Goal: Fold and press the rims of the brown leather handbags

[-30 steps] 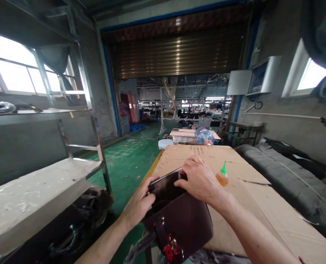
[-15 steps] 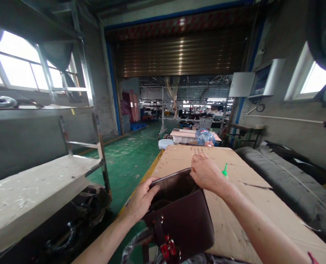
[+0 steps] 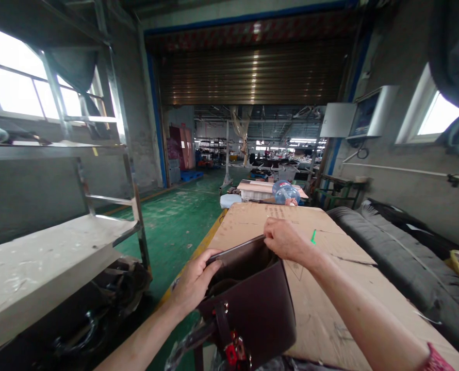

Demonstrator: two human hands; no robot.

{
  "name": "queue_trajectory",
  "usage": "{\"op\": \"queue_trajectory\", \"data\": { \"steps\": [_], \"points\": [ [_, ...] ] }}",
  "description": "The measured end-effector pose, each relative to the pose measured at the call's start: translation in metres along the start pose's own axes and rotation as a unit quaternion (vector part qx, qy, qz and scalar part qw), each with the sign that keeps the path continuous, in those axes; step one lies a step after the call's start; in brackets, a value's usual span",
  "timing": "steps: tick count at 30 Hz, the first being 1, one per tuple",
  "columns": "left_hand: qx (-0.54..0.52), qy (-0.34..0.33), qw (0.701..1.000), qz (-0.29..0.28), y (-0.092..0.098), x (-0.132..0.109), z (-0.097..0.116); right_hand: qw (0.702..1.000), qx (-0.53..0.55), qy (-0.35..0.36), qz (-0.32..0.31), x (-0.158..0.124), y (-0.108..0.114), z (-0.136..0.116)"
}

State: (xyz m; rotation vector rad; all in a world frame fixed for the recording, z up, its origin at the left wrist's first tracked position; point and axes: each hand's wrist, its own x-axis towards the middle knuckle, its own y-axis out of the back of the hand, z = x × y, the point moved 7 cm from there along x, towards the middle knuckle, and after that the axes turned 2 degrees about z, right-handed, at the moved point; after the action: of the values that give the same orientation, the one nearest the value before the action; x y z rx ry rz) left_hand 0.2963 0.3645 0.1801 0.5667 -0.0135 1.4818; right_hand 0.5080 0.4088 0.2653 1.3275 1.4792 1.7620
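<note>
Grasping an open dark bag (image 3: 258, 312) by its rim, lower centre of the frame, with left hand (image 3: 196, 276) at the left end and right hand (image 3: 284, 239) at the upper right. Further out, showing a cardboard-covered tabletop (image 3: 307, 309), a green nozzle (image 3: 313, 237) and, right of centre, a blue jug (image 3: 284, 192).

Exposure is kept dim overall. Left window (image 3: 15, 77) and right-edge window (image 3: 440, 113) are blown out to white. Vertical glare streak is thrown onto roller shutter (image 3: 222, 77), top center. Mid-frame, far hall is lit by strip light (image 3: 302, 140); fine detail is smeared there. Inside of bag (image 3: 258, 309), lower center, is sunk in shadow. Frame edges are stretched by wide-angle distortion.
</note>
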Motion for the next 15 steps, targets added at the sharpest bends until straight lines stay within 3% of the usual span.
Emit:
{"op": "queue_trajectory", "data": {
  "steps": [6, 15],
  "points": [
    [0.000, 0.000, 1.000, -0.015, -0.0023, -0.0035, 0.0008, 0.996, 0.029, 0.078, 0.019, 0.0022, 0.0015, -0.0048],
    [0.034, 0.006, 0.999, 0.020, -0.0003, -0.0007, 0.0025, 0.998, 0.010, 0.056, 0.006, 0.0024, 0.0025, -0.0078]
  ]
}}
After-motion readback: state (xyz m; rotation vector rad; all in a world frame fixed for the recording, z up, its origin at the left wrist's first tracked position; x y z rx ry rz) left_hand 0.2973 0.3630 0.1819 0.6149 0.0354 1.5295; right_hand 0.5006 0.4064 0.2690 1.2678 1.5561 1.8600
